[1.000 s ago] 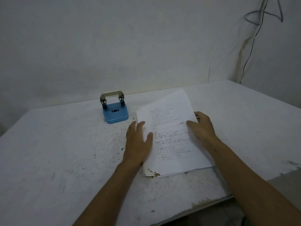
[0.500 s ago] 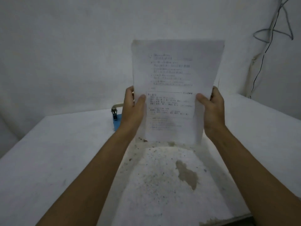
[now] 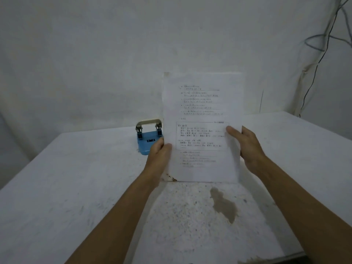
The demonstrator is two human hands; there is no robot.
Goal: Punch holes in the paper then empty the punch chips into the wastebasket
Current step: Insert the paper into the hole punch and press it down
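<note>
A stack of printed white paper (image 3: 202, 111) stands upright, its bottom edge on or just above the table. My left hand (image 3: 159, 157) grips its left edge and my right hand (image 3: 247, 147) grips its right edge, thumbs on the front sheet. A blue two-hole punch (image 3: 145, 141) with a metal handle sits on the table behind my left hand, partly hidden by the hand and the paper. No wastebasket is in view.
The white table (image 3: 76, 187) is worn, with a brownish stain (image 3: 223, 206) in front of the paper. A white wall stands close behind it. Cables (image 3: 320, 60) hang at the upper right corner. The table's front right edge is chipped.
The stack was lying flat under both hands, then was lifted upright high in the air. Now it has come down, bottom edge at the table, and the punch shows again.
</note>
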